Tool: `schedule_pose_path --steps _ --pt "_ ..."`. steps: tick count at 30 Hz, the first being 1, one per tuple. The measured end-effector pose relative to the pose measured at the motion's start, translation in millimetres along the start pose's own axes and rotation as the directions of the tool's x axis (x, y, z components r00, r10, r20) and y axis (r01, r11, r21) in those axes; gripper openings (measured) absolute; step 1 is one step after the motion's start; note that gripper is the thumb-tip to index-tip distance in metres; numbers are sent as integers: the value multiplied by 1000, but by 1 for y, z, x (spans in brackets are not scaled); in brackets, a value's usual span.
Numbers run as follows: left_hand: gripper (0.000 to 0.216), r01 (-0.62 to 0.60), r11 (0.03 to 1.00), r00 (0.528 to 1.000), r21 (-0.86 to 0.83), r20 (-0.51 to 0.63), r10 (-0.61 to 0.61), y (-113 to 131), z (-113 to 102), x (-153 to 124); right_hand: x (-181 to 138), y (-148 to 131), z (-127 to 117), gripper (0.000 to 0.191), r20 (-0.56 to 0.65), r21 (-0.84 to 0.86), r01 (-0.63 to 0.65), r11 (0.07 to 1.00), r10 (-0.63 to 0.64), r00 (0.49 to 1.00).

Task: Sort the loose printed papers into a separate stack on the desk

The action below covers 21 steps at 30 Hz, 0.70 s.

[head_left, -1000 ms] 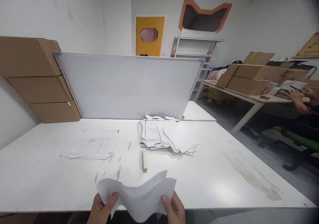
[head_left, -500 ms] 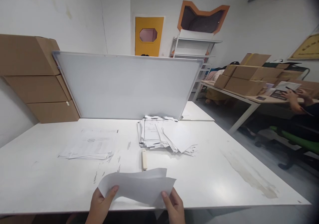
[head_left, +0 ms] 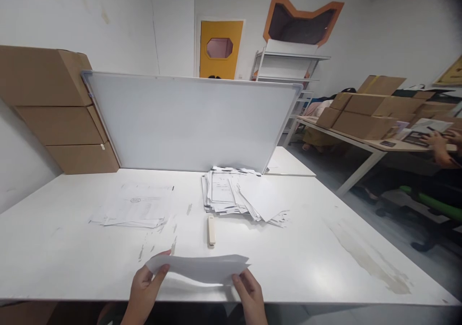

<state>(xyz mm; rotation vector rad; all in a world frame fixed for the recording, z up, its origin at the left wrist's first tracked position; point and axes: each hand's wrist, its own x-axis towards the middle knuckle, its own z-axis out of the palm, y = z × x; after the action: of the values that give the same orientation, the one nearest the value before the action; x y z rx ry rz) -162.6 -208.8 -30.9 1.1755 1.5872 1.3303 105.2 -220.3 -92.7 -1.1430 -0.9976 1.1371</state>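
My left hand (head_left: 145, 285) is closed on the left end of some thin white sheets (head_left: 202, 268), thumb on the near face and a fingertip showing past the upper edge. My right hand (head_left: 250, 290) pinches the right end, thumb in front, the other fingers partly hidden behind. The sheets span between both hands, bowed, above the near part of the white table (head_left: 306, 262); two corners show apart at the right, exact count not determinable. Just beyond lies a cream stapler (head_left: 211, 230), lengthwise, touched by neither hand. Behind it sits an uneven paper pile (head_left: 222, 192), edges splayed to the right. A lower, flatter set of printed pages (head_left: 135, 209) lies to the left. At the back stands a whiteboard (head_left: 195, 123), beside three stacked cardboard boxes (head_left: 43, 79).
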Motion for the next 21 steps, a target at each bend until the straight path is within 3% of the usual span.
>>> schedule_pose_path --steps 10,17,21 --pt "51 18 999 1000 -35 5 -18 5 3 1 2 0 3 35 18 -14 34 999 -34 999" --pt "44 -46 998 998 -45 30 47 6 5 2 4 0 3 35 -2 -28 52 998 -52 999" --pt "49 3 996 998 -88 58 2 7 7 1 3 -7 4 34 -3 -17 48 999 -48 999"
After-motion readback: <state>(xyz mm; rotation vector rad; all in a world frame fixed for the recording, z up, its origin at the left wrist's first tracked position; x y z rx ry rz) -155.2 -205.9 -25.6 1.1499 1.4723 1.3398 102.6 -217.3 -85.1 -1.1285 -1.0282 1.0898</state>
